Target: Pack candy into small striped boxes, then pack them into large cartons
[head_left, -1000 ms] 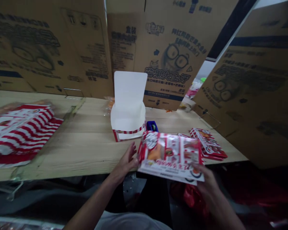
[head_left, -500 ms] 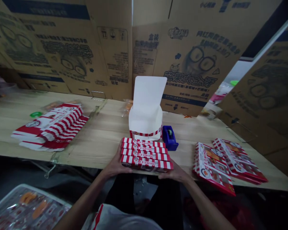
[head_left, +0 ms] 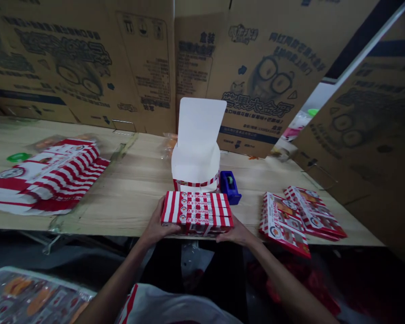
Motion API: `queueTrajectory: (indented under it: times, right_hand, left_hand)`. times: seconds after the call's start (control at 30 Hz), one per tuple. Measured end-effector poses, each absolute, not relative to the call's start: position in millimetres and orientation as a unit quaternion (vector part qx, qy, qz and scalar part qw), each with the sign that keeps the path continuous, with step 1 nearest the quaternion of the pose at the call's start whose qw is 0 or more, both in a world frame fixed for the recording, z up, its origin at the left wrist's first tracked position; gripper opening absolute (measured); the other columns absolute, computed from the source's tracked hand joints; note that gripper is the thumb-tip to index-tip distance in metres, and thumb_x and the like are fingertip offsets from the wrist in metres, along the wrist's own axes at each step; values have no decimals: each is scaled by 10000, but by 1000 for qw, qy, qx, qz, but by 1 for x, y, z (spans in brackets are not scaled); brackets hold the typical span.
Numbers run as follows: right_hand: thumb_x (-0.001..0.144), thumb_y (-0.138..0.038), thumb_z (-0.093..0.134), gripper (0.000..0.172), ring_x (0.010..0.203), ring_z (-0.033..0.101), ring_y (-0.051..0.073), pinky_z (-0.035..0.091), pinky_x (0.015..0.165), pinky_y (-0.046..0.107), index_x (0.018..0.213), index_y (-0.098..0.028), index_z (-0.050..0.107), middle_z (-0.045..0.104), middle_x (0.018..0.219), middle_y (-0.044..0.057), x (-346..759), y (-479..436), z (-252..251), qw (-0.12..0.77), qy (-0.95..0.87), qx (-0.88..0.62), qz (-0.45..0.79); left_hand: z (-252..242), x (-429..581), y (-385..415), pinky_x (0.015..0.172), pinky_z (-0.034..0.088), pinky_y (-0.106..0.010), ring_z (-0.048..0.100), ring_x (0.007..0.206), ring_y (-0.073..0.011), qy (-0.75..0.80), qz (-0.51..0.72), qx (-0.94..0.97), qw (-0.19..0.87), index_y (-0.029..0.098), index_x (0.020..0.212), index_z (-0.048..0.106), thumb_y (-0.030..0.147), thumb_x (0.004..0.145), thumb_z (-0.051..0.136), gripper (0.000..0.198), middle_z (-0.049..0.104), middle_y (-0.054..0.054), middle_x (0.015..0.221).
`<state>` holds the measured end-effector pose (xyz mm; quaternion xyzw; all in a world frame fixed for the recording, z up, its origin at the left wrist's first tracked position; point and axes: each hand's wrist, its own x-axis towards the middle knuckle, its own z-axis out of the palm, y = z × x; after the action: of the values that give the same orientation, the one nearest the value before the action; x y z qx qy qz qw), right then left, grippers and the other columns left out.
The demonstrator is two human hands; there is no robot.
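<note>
Both my hands grip a stack of red-and-white striped packs [head_left: 196, 213] from either side, just in front of an open white box [head_left: 196, 153]. My left hand [head_left: 157, 227] holds the stack's left end and my right hand [head_left: 234, 235] supports its right end. The stack's lower edge is near the table's front edge. The box has a tall white lid standing upright and a striped band around its base. Its inside is hidden by the stack and the box's front wall.
A blue tape dispenser [head_left: 230, 187] stands right of the box on the wooden table [head_left: 128, 211]. Printed red packets [head_left: 284, 224] lie further right, striped flat cartons [head_left: 43, 179] lie left, and a tray of packets [head_left: 27, 297] sits below. Cardboard sheets [head_left: 256, 76] stand behind.
One second ago my hands held a flat printed packet; now they hold the striped stack. Since half a second ago, the stack has tilted, showing more of its striped faces, and the view has shifted.
</note>
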<state>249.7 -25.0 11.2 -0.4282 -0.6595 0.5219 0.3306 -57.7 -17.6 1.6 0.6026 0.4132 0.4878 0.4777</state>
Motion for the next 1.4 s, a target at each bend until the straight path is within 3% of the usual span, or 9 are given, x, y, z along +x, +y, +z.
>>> queueTrajectory:
  times: [0.1, 0.2, 0.33, 0.47, 0.67, 0.9, 1.1, 1.27, 1.4]
  right_hand:
    - [581, -678, 757, 1281, 1442, 188, 338, 235, 1148, 519, 1528, -244, 13, 161, 1576, 163, 261, -19, 49, 269, -738, -456, 418]
    - [614, -682, 733, 1229, 1458, 93, 341, 165, 1169, 508, 1531, -205, 68, 111, 1582, 169, 254, -7, 88, 166, -835, -450, 270]
    - [610, -648, 748, 1194, 1396, 235, 403, 166, 1131, 585, 1514, -135, 160, 265, 1506, 240, 217, 8, 115, 21, -915, -367, 165]
    - [620, -481, 789, 1095, 1233, 435, 392, 290, 1068, 559, 1476, -69, 244, 458, 1329, 245, 192, 12, 119, -19, -926, -362, 105]
    - [680, -430, 730, 982, 1203, 434, 366, 357, 1041, 497, 1451, -39, 265, 458, 1305, 234, 188, 5, 122, 20, -930, -355, 91]
    - [594, -280, 764, 953, 1200, 421, 354, 375, 1034, 477, 1408, -41, 330, 444, 1306, 218, 173, 11, 111, -4, -907, -398, 138]
    - [631, -363, 774, 962, 1249, 412, 353, 367, 1062, 505, 1448, -171, 304, 425, 1363, 163, 186, -2, 164, 101, -899, -383, 185]
    - [623, -508, 798, 1016, 1279, 406, 392, 343, 1084, 568, 1467, -276, 282, 416, 1410, 103, 208, 18, 226, 277, -860, -383, 193]
    - [635, -625, 741, 1109, 1337, 350, 366, 322, 1102, 534, 1495, -273, 136, 346, 1464, 92, 203, 79, 224, 410, -813, -372, 181]
  left_hand:
    - [3, -57, -18, 1016, 445, -471, 512, 1229, -337, 417, 495, 594, 477, 226, 1413, 311, 302, 565, 835, 999, 500, -130, 1365]
    - [0, -57, -17, 1029, 432, -471, 495, 1245, -341, 416, 503, 590, 474, 229, 1405, 325, 299, 548, 838, 1001, 481, -130, 1380]
    - [-6, -57, -15, 1056, 402, -495, 454, 1284, -358, 410, 509, 591, 472, 220, 1423, 308, 318, 553, 842, 1025, 459, -140, 1404]
    - [-8, -56, -18, 1086, 364, -505, 401, 1325, -365, 422, 504, 601, 455, 228, 1436, 290, 363, 550, 853, 1059, 415, -136, 1445]
    - [-8, -64, -24, 1105, 325, -530, 375, 1336, -364, 421, 493, 654, 390, 227, 1481, 196, 412, 589, 834, 1112, 360, -145, 1465]
    - [-14, -66, -25, 1107, 308, -550, 392, 1320, -350, 449, 463, 670, 368, 202, 1474, 198, 426, 628, 798, 1061, 369, -159, 1446]
    - [45, -82, -31, 1110, 329, -516, 405, 1317, -366, 413, 524, 653, 358, 237, 1442, 313, 490, 568, 825, 1044, 417, -123, 1440]
    - [82, -101, 18, 1109, 330, -477, 424, 1320, -294, 395, 604, 623, 300, 270, 1402, 404, 557, 866, 499, 616, 459, -85, 1415]
    - [80, -87, 69, 1090, 328, -507, 326, 1366, -382, 455, 401, 757, 244, 240, 1311, 521, 444, 590, 823, 807, 307, -138, 1516]
